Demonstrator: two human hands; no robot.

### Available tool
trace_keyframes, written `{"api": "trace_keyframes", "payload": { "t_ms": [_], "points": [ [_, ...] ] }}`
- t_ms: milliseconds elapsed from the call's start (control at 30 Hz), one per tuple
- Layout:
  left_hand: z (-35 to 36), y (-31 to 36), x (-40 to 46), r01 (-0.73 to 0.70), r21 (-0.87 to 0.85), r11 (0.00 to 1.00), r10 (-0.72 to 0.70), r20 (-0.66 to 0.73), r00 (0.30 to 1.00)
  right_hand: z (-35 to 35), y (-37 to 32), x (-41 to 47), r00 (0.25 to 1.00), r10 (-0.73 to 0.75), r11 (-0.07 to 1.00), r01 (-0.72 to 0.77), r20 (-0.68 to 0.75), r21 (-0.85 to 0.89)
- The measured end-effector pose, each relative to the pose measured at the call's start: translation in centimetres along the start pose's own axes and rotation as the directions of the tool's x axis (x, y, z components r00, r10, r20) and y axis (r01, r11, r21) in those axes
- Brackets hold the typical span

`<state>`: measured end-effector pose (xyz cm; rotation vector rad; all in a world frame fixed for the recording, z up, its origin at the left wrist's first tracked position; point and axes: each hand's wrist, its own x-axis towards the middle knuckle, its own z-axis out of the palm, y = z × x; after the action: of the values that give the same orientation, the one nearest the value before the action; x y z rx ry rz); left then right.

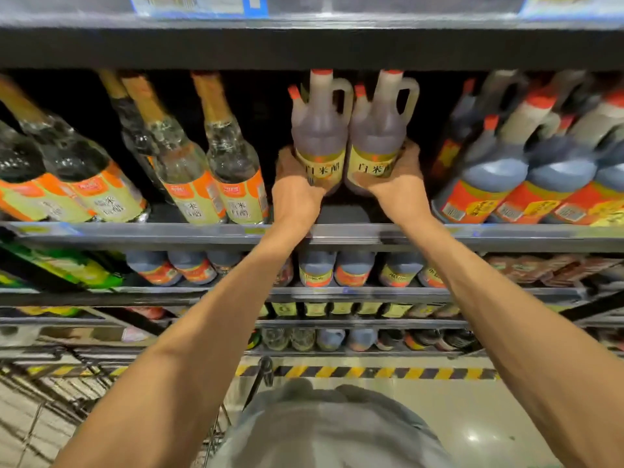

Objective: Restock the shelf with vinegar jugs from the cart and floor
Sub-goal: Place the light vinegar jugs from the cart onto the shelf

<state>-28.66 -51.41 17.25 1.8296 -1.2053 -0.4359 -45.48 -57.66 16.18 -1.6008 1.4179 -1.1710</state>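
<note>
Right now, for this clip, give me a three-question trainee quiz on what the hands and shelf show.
1. True or false: each hand holds one jug.
2. Which caps do the two held jugs have? A) green B) red-orange C) black
3. What stands left of the held jugs on the same shelf?

Key:
1. True: the left hand grips the left jug and the right hand grips the right jug, fingers curled around the labels.
2. B.
3. Clear glass bottles with orange labels, on the shelf.
</note>
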Motion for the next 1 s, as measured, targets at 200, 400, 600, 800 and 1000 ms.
{"api": "trace_keyframes", "payload": {
  "t_ms": [200, 400, 600, 800, 1000],
  "points": [
    [1.7, 0.9, 5.2, 0.03, -0.011, 0.999, -0.029, 0.042, 0.999, 2.3, -0.1, 4.5, 0.995, 0.03, 0.995, -0.038, -0.095, -0.09],
    [4.2, -0.4, 8.5, -0.008, 0.006, 1.0, 0.009, -0.015, 1.0, 3.2, 1.6, 8.0, 0.987, -0.085, 0.996, 0.081, -0.138, -0.037],
    [5.8, -2.6, 9.4, -0.115, -0.043, 0.992, 0.112, -0.07, 0.991, 3.8, 3.4, 9.0, 0.978, -0.178, 0.983, 0.181, -0.112, 0.014],
    [6.3, -3.8, 9.8, -0.157, -0.072, 0.985, 0.153, -0.059, 0.986, 4.0, 4.5, 8.9, 0.955, -0.262, 0.965, 0.258, -0.137, -0.045],
    [6.3, -3.8, 9.8, -0.159, -0.086, 0.984, 0.155, -0.047, 0.987, 4.0, 5.1, 9.1, 0.953, -0.28, 0.96, 0.277, -0.115, -0.042]
  ]
}}
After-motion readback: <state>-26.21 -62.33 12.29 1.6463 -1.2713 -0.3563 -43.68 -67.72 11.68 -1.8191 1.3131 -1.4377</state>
